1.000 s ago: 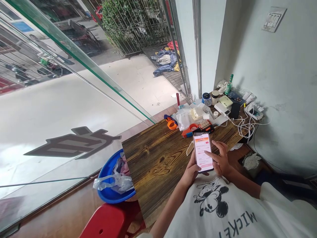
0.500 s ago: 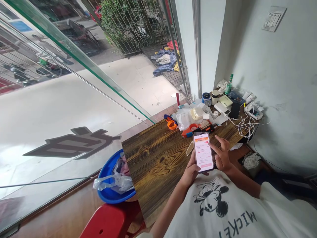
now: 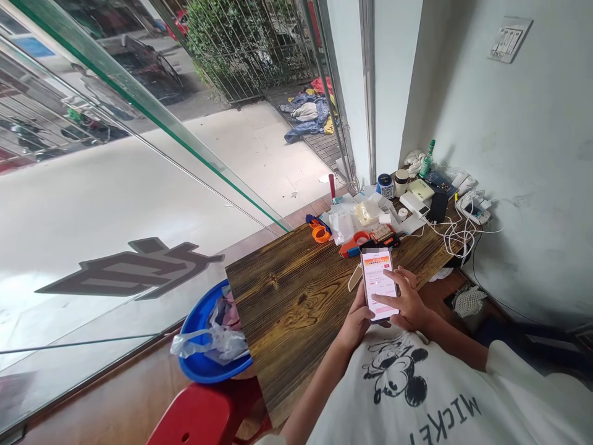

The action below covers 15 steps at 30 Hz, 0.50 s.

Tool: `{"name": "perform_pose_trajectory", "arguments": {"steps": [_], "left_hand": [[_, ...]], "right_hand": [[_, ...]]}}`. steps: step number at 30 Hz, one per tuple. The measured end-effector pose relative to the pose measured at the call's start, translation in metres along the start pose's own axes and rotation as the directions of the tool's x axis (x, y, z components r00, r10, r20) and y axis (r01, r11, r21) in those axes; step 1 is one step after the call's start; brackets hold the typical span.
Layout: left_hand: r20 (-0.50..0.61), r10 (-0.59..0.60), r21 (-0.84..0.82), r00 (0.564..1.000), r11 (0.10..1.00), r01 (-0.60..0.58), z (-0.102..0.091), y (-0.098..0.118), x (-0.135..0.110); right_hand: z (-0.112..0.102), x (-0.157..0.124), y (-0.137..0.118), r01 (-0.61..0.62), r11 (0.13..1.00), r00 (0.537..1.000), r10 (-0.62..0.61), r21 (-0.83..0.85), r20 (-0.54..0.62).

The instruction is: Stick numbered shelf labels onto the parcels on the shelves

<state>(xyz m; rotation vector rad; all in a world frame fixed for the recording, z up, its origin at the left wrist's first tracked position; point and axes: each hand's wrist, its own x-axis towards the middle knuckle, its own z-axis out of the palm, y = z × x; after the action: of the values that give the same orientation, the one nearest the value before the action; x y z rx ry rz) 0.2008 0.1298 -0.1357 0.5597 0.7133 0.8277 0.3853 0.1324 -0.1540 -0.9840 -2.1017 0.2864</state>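
Observation:
A smartphone (image 3: 376, 275) with a lit, mostly pale pink screen is held upright over the near side of the wooden table (image 3: 296, 309). My left hand (image 3: 356, 321) is wrapped round its lower left side, thumb on the front edge. Over the screen lies my right hand (image 3: 410, 303), fingers spread, with two fingertips reaching across the display; whether they touch the glass I cannot tell. Just beyond the phone are an orange tape dispenser (image 3: 353, 245) and a tan flat tag-like piece (image 3: 355, 277).
Plastic packets (image 3: 343, 227), a white power bank (image 3: 414, 204), a dark phone (image 3: 438, 207), tangled white cables (image 3: 458, 235) and a green bottle (image 3: 427, 159) crowd the far end. A blue basin (image 3: 204, 371) and red stool (image 3: 194, 414) stand left. Glass panel (image 3: 139, 117) beyond.
My right hand has moved left and in over the phone screen, its fingers now covering part of the display. The left hand keeps its hold on the phone.

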Motion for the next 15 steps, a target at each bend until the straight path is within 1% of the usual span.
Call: {"name": "perform_pose_trajectory", "arguments": {"steps": [1, 3, 4, 5, 6, 7, 8, 9, 10, 11, 12, 13, 14, 15], "left_hand": [[0.005, -0.004, 0.004, 1.0, 1.0, 0.004, 0.002, 0.002, -0.001], [0.016, -0.018, 0.017, 1.0, 1.0, 0.017, 0.005, 0.006, -0.005], [0.022, -0.023, 0.021, 0.999, 1.0, 0.023, 0.006, 0.008, -0.007], [0.029, -0.027, 0.019, 0.999, 0.999, 0.027, 0.006, 0.009, -0.008], [0.039, -0.033, 0.013, 0.999, 0.999, 0.032, 0.006, 0.01, -0.009], [0.053, -0.044, 0.007, 0.998, 0.999, 0.044, 0.005, 0.01, -0.01], [0.068, -0.059, 0.001, 0.996, 0.998, 0.059, 0.004, 0.01, -0.01], [0.084, -0.077, -0.003, 0.993, 0.997, 0.077, 0.003, 0.01, -0.009], [0.101, -0.099, -0.004, 0.99, 0.995, 0.099, 0.002, 0.009, -0.009], [0.117, -0.125, 0.0, 0.985, 0.992, 0.126, 0.002, 0.008, -0.007], [0.134, -0.156, 0.007, 0.979, 0.988, 0.157, 0.001, 0.006, -0.006], [0.156, -0.188, 0.018, 0.97, 0.982, 0.187, 0.002, 0.004, -0.003], [0.188, -0.221, 0.033, 0.957, 0.975, 0.219, 0.003, 0.001, -0.001], [0.226, -0.257, 0.053, 0.94, 0.966, 0.252, 0.005, -0.002, 0.002]], "right_hand": [[-0.001, 0.002, -0.002, -0.007, 1.0, 1.0, 0.007, 0.009, -0.012], [-0.004, 0.005, -0.007, -0.044, 0.998, 0.996, 0.048, 0.05, -0.079], [-0.005, 0.007, -0.009, -0.089, 0.992, 0.987, 0.1, 0.094, -0.123], [-0.007, 0.007, -0.011, -0.158, 0.974, 0.97, 0.184, 0.162, -0.16], [-0.008, 0.007, -0.012, -0.244, 0.934, 0.94, 0.294, 0.26, -0.172], [-0.008, 0.006, -0.014, -0.334, 0.863, 0.902, 0.41, 0.38, -0.138], [-0.008, 0.004, -0.016, -0.416, 0.758, 0.86, 0.508, 0.502, -0.053], [-0.008, 0.001, -0.018, -0.485, 0.633, 0.819, 0.57, 0.603, 0.061], [-0.008, -0.003, -0.02, -0.539, 0.512, 0.783, 0.596, 0.669, 0.175], [-0.008, -0.007, -0.023, -0.578, 0.416, 0.752, 0.606, 0.703, 0.259], [-0.009, -0.012, -0.027, -0.601, 0.354, 0.722, 0.625, 0.716, 0.297], [-0.009, -0.017, -0.031, -0.616, 0.321, 0.686, 0.668, 0.72, 0.289], [-0.01, -0.022, -0.034, -0.625, 0.305, 0.638, 0.73, 0.719, 0.245], [-0.012, -0.027, -0.038, -0.633, 0.294, 0.581, 0.792, 0.717, 0.188]]}}
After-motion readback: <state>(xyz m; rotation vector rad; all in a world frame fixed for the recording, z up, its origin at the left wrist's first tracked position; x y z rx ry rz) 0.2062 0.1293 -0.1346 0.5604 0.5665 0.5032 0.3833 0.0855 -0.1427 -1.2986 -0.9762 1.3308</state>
